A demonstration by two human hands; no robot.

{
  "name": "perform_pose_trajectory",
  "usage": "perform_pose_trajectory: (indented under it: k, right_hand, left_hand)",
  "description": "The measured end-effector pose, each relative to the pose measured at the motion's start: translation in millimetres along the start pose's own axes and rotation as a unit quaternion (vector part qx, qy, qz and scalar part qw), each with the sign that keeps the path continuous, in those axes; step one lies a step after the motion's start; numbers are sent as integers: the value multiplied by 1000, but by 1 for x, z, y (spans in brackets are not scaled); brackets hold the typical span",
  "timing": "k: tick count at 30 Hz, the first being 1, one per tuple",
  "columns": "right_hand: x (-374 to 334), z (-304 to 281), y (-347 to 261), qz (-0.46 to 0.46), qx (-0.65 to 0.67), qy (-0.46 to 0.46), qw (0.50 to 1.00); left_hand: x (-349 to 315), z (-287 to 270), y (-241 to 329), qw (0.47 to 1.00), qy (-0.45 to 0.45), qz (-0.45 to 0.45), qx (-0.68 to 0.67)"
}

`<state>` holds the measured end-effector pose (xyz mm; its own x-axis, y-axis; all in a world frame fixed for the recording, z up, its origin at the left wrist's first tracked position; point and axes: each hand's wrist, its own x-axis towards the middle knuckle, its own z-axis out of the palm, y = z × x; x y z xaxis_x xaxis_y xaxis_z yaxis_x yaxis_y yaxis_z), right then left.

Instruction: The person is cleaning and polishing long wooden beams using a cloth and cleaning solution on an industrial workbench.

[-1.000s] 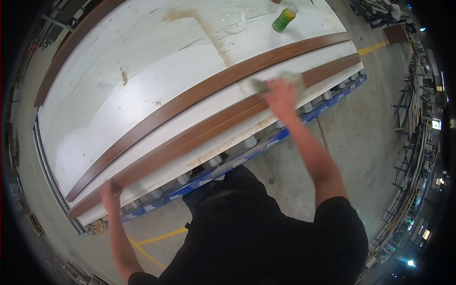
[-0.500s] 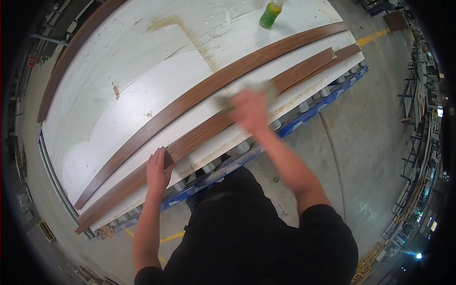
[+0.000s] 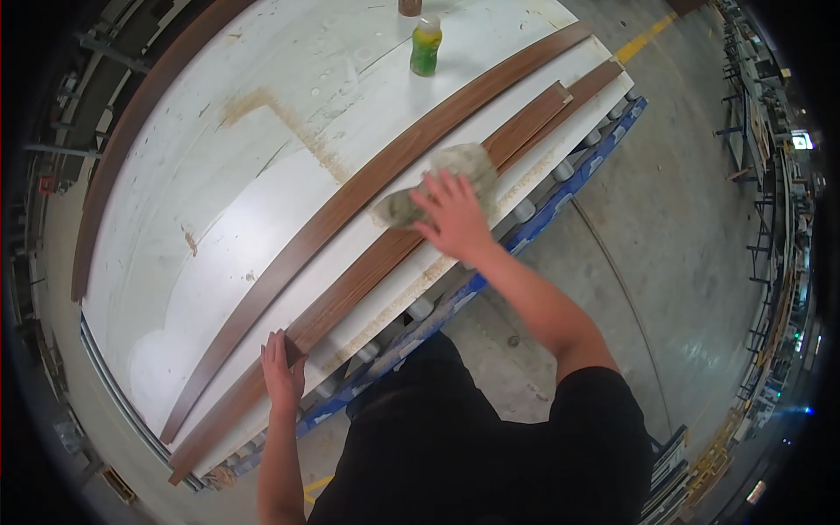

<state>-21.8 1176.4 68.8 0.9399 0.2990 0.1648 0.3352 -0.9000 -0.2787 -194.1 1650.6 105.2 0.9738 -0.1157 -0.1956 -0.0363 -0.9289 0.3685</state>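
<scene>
A short brown wood-grain strip (image 3: pixel 354 286) lies over a longer curved brown strip (image 3: pixel 219 414) along the near edge of the white panel. My right hand (image 3: pixel 457 219) presses a crumpled pale cloth (image 3: pixel 468 164) onto the short strip, fingers spread over the cloth, which covers part of the strip. My left hand (image 3: pixel 282 374) rests at the short strip's left end, its fingers stretched flat over the wood and its thumb apart. Just beyond lies another curved brown strip (image 3: pixel 324 232), touched by neither hand.
The large white panel (image 3: pixel 223 188) rests on a blue-framed roller stand (image 3: pixel 525 230). A green and yellow bottle (image 3: pixel 425 48) stands on it, with a brown container (image 3: pixel 409 7) farther back. One more curved strip (image 3: pixel 114 166) lies along the far left edge. A cable (image 3: pixel 617 262) crosses the floor at right.
The view has shifted, so the panel appears turned and lower at left. My right hand, blurred before, now shows spread fingers on the cloth. My left hand stays at the strip's end.
</scene>
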Motion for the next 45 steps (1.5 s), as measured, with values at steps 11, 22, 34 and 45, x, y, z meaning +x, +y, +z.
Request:
perform_pose_trajectory:
  k: [11,22,34,45]
  right_hand:
    - [67,-34,254,361,-131,73,920]
    - [1,-19,119,284,-46,88,954]
    - [12,-62,306,215,-85,96,968]
    - [-41,-167,468,267,37,107,957]
  left_hand:
    - [1,-3,3,1000,-17,2,2]
    - [1,10,10,1000,17,-1,-3]
    - [21,-2,33,967,-52,-246,-51]
    - [225,105,348,999,4,16,27]
